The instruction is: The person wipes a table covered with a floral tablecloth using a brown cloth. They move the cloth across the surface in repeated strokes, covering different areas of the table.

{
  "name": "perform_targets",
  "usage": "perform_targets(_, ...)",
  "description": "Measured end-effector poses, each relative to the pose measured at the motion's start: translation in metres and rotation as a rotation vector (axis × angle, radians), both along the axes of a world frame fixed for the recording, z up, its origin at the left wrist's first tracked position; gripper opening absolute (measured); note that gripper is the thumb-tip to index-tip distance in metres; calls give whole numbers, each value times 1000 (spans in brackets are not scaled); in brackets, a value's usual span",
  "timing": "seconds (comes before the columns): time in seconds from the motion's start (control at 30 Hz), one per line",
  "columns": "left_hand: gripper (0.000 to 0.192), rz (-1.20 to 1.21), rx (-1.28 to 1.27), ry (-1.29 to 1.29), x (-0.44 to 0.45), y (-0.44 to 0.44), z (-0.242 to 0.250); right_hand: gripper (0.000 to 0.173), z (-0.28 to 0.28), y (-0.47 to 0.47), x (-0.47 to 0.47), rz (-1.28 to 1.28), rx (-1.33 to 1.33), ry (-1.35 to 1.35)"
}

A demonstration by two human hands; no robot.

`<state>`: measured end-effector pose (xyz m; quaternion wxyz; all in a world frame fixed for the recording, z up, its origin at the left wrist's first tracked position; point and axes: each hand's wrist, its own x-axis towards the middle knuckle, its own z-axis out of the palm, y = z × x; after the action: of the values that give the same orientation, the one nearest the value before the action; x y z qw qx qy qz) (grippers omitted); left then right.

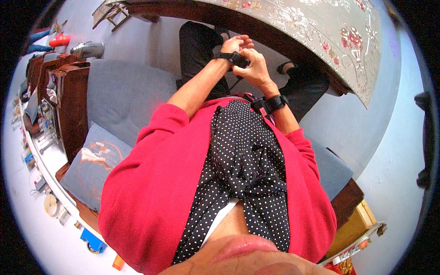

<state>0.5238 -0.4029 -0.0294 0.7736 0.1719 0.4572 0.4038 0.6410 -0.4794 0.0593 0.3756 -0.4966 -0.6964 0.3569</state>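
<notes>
My left hand [236, 43] is held out above my lap, palm partly turned up, with nothing in it. Around its wrist runs a black strap [223, 55] that carries a small black device [240, 60]. The thumb and fingers of my right hand [255, 67] pinch this device from the side and cover part of it. A second black strap [277, 102] circles my right wrist, with a black box-shaped device [261, 106] bearing a pale label. Below the hands, a thin dark cord or strap [235, 83] shows in part.
A table with a floral tablecloth [319, 31] stands in front, its dark wooden edge beyond my knees. I sit on a grey-blue sofa [127, 92] with a patterned cushion [98, 161] at left. Further left are a wooden cabinet [74, 106], a low stool [111, 15] and a cluttered white shelf [55, 185].
</notes>
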Motion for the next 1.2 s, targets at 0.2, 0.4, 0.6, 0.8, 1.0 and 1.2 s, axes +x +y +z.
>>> perform_targets(0.2,25,-236,611,735,-19,-23,-26,34,-23,-3,5,-75,47,-17)
perform_targets(0.4,63,-534,911,588,-55,-53,25,34,-27,-10,-5,37,-329,356)
perform_targets(0.6,56,-649,417,275,-68,-77,111,36,-12,-8,-4,160,-369,438)
perform_targets(0.8,45,-737,973,1074,-60,-96,157,22,-11,-7,-4,0,-357,530)
perform_targets(1.0,62,-338,1054,930,-71,-87,163,17,12,4,6,-79,-433,613)
perform_targets(1.2,44,-358,629,582,-75,-69,133,18,26,23,-16,12,-444,584)
